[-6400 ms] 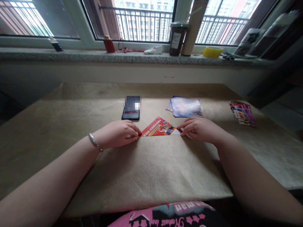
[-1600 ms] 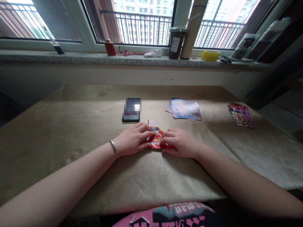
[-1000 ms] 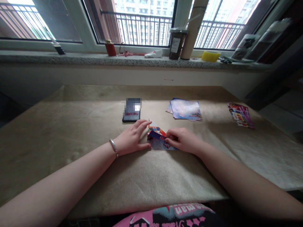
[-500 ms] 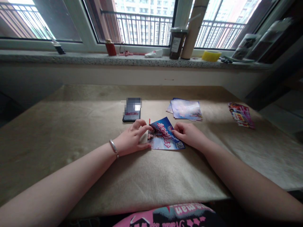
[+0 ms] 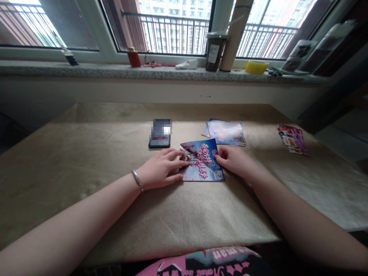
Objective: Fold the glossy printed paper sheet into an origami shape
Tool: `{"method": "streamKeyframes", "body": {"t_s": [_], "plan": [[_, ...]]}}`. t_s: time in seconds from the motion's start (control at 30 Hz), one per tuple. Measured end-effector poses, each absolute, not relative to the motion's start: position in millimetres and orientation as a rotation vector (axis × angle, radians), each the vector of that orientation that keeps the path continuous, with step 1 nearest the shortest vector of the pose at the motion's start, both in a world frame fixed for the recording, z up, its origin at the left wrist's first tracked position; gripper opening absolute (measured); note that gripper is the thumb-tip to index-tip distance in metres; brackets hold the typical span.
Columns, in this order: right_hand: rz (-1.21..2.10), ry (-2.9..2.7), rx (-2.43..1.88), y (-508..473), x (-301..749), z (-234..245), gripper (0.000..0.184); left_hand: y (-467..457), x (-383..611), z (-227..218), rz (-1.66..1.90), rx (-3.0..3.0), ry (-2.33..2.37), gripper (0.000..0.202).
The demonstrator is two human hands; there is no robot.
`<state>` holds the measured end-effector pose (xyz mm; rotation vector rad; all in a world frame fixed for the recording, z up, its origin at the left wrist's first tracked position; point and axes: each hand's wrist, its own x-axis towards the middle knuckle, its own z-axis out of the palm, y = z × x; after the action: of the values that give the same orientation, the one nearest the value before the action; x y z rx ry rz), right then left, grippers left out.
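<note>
- Hands apart, on opposite sides: left hand (image 5: 161,168) flat, fingertips (image 5: 184,158) resting on the left part of a blue printed leaflet (image 5: 205,163); right hand (image 5: 235,161) curled, fingertips at the leaflet's right edge, pinch or mere touch impossible to tell.
- Leaflet open and flat on the table (image 5: 86,153), printed side up, between both hands.
- Just beyond the leaflet, a stack of blue leaflets (image 5: 227,132), no hand on it.
- Beyond and left of the leaflet, a black smartphone (image 5: 159,143).
- Well right of the leaflet, pink-and-red leaflets (image 5: 292,140), no hand on them.

The head camera looks forward and down from close behind the felt-covered table (image 5: 71,145). It faces across the table; the window (image 5: 169,34) stands beyond it.
</note>
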<state>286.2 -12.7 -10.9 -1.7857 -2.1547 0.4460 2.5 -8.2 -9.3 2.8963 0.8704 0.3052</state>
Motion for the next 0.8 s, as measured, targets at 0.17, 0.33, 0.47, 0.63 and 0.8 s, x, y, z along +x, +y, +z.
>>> {"method": "streamKeyframes", "body": {"t_s": [0.17,0.33,0.47,0.63,0.8], "plan": [[0.494,-2.183,-1.859,-10.9,288.9,-12.1,0.021,-9.0,3.2,-6.7,0.269,2.906,0.856,0.050],[0.461,-2.186,-1.887,-12.0,288.8,-13.2,0.021,-9.1,2.5,-5.9,0.259,2.918,0.841,0.049],[0.393,-2.181,-1.908,-14.3,288.5,-10.6,0.021,-8.3,2.1,-6.1,0.288,2.922,0.807,0.047],[0.263,-2.221,-1.741,-17.9,285.3,-6.7,0.013,-8.3,2.5,-6.6,0.309,2.905,0.766,0.041],[0.151,-2.404,-1.285,-18.8,279.3,-10.4,0.017,-7.9,1.3,-7.9,0.266,2.889,0.782,0.042]]}}
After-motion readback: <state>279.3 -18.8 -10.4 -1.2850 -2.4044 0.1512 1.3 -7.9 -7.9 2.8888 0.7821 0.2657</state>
